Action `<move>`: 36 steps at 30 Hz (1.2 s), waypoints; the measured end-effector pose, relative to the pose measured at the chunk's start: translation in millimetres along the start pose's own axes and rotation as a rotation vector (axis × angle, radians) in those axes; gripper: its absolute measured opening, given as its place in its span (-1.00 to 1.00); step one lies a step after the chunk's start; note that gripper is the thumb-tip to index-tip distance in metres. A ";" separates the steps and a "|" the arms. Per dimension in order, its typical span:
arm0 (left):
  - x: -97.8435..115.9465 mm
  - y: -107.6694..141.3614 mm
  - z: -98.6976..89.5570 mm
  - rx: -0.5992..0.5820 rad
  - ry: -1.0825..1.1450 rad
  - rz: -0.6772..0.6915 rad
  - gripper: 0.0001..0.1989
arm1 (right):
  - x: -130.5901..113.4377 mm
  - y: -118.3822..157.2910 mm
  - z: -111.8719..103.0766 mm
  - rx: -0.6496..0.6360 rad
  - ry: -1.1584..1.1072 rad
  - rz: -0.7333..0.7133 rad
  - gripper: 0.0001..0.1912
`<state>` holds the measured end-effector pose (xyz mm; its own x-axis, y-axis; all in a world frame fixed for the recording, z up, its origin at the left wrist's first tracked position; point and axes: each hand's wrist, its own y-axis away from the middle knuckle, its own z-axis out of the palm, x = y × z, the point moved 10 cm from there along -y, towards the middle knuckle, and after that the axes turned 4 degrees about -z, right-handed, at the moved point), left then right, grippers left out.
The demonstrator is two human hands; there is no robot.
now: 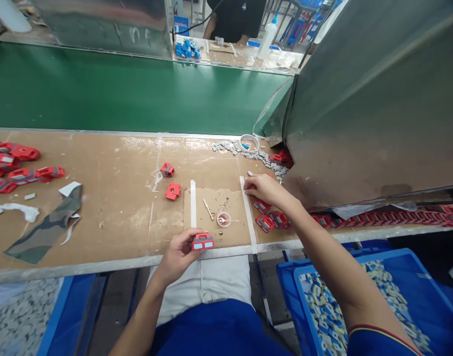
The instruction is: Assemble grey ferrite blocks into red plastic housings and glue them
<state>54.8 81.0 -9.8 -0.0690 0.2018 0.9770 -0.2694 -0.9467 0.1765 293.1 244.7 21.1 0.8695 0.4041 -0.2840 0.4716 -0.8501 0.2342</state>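
In my left hand [180,252] is a red plastic toy vehicle body [203,241] with a grey band and light blue windows, gripped between thumb and fingers over the table's front edge. My right hand [263,189] is at the right white tape strip, its fingertips pinched together; whatever they hold, if anything, is hidden. Small grey pieces [263,157] lie scattered just beyond it, by a roll of tape [249,143]. Several red bodies [264,222] sit below that wrist. Between the hands stand a small round pot [224,219] with a thin stick in it and a pale stick [207,209].
Two red bodies [172,191] lie left of centre, with a larger pile [11,165] at the far left near a camouflage cloth strip [44,225]. A green belt [130,94] runs behind. A metal housing [375,109] bounds the right; a blue bin [296,282] stands below. A person sits opposite.
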 end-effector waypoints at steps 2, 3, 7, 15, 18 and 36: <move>-1.3 -0.2 -0.3 -0.002 0.011 -0.011 -0.65 | 2.0 0.7 -5.3 -0.013 0.032 0.011 -0.92; -1.9 -0.2 -0.4 -0.005 0.014 -0.014 -0.65 | 5.7 0.5 -11.1 -0.014 0.050 0.023 -0.89; -4.4 -0.9 -0.1 -0.018 0.015 -0.028 -0.65 | 46.3 -4.3 -49.1 0.039 0.179 0.193 -0.74; -5.2 -0.9 -2.3 0.002 0.024 -0.032 -0.70 | 95.2 -29.2 -54.5 0.039 0.354 0.408 -0.60; -6.0 -0.6 -1.3 -0.009 0.030 -0.044 -0.68 | 94.2 -34.9 -47.9 0.050 0.366 0.424 -0.62; -9.0 -1.3 1.1 -0.020 0.055 -0.046 -0.64 | 103.1 -32.5 -47.0 0.172 0.190 0.464 -0.79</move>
<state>56.8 80.1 -18.7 -0.1082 0.2593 0.9597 -0.2929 -0.9309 0.2185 374.3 329.9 27.9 0.9999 0.0128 -0.0097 0.0140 -0.9907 0.1350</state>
